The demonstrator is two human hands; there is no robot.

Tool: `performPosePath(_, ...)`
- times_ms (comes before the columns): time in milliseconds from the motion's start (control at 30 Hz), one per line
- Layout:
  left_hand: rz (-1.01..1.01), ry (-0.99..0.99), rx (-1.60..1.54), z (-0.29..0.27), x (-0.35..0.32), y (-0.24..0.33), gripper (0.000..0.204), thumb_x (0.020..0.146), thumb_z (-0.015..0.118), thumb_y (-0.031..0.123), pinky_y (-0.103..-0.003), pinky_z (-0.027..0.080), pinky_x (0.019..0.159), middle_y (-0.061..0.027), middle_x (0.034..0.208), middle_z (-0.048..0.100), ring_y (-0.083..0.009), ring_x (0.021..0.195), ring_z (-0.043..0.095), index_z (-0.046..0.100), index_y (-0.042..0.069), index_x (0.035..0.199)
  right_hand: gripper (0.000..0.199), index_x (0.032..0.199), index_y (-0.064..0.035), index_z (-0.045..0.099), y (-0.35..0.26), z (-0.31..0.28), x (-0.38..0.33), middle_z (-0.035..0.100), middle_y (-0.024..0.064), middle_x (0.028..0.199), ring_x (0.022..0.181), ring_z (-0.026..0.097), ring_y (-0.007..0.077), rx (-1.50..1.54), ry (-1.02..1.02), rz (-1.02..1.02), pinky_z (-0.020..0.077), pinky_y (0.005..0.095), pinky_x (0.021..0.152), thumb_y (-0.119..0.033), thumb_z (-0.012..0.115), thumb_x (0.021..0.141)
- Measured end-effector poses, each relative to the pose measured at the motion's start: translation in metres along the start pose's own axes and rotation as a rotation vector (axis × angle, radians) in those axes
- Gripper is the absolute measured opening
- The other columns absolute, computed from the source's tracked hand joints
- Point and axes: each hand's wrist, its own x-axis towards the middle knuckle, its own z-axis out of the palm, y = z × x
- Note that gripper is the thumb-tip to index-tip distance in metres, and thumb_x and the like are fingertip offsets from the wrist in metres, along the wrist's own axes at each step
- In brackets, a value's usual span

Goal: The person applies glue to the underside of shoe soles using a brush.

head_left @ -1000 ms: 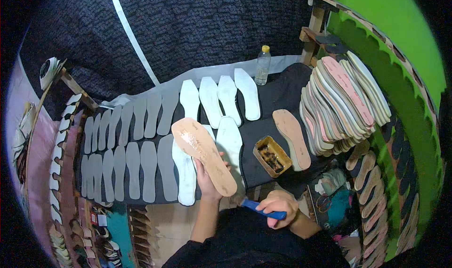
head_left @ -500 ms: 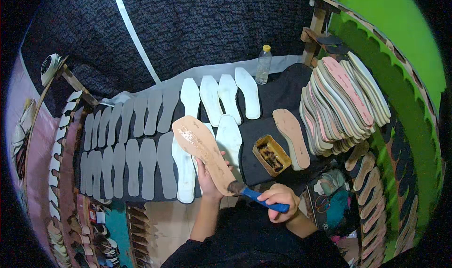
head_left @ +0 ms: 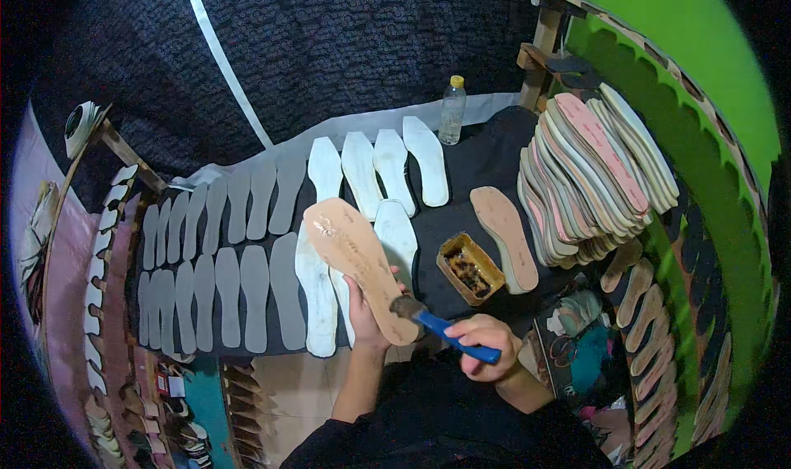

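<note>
A tan insole point(head_left: 354, 250) is tilted up in front of me, and my left hand point(head_left: 367, 314) is closed round its narrower middle. A wet shine shows on its broad far end. My right hand point(head_left: 488, 347) is wrapped round the blue handle of a brush point(head_left: 451, 334). The dark bristles touch the insole's right side near its heel end. To the right of the brush is a yellowish rectangular tub point(head_left: 470, 269) with dark brown stuff inside. A pinkish-tan insole point(head_left: 504, 236) lies beside that tub, on top of a paler one.
Grey insoles point(head_left: 232, 296) line the left of the black-covered table in two rows, with white insoles point(head_left: 359, 172) in the middle. A tall insole stack point(head_left: 577, 172) stands at the right, and a yellow-capped bottle point(head_left: 451, 110) at the back. Wooden racks flank both sides.
The brush has moved up from the insole's heel tip to its right side. The wet shine on the broad end looks smaller. My left hand still holds the insole.
</note>
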Motion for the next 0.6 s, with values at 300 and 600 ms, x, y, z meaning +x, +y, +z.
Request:
performPosePath(300, -0.041, 0.023, 0.026, -0.001, 0.0, -0.001, 0.063, 0.091, 0.018, 0.055, -0.034, 0.048, 0.069, -0.0119, 0.1, 0.055, -0.0205, 0.079, 0.056, 0.043, 0.005, 0.118, 0.032, 0.09, 0.0004, 0.049, -0.006, 0.0, -0.006, 0.063, 0.0141, 0.079, 0.066, 0.064, 0.0253, -0.013, -0.104, 0.082, 0.0504, 0.0322, 0.057, -0.026, 0.064, 0.081)
performPosePath(600, -0.113, -0.049, -0.04, 0.005, -0.001, 0.002, 0.061, 0.092, 0.018, 0.053, -0.035, 0.05, 0.072, -0.012, 0.101, 0.055, -0.0204, 0.08, 0.056, 0.042, 0.006, 0.121, 0.03, 0.089, 0.0009, 0.05, -0.001, 0.003, 0.001, 0.064, 0.0162, 0.08, 0.068, 0.065, 0.0255, -0.1, 0.002, 0.039, 0.0518, 0.0337, 0.059, -0.024, 0.063, 0.081)
